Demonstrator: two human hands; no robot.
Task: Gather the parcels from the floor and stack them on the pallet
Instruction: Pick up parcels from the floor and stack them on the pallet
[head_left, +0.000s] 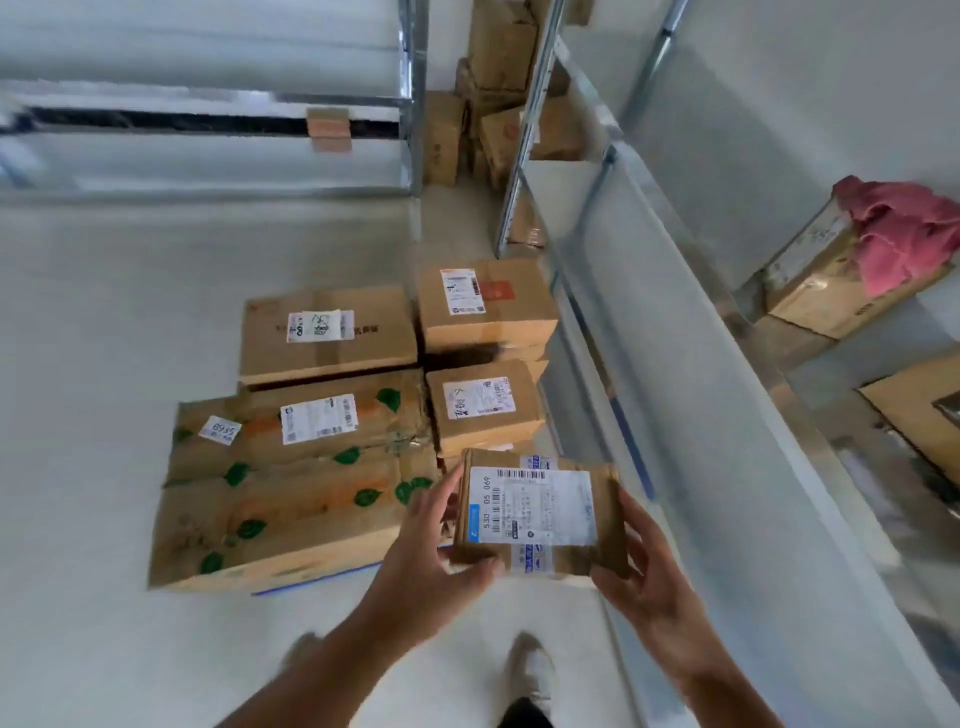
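I hold a small brown cardboard parcel (540, 514) between my left hand (431, 561) and right hand (644, 577), fingers curled round its side edges, above the near right corner of the stacked boxes (311, 441). Its white label reads "530 D5 069". Bare pale floor (104, 364) lies open to the left, a metal shelf rack (675, 338) runs close on the right, and a tag on the leaf-printed box (291, 519) reads "B935".

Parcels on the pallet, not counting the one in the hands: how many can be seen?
4 on top: a large leaf-printed box front left, a plain box behind it, and two smaller boxes at right, near and far. Box edges show under these, so more may be hidden.
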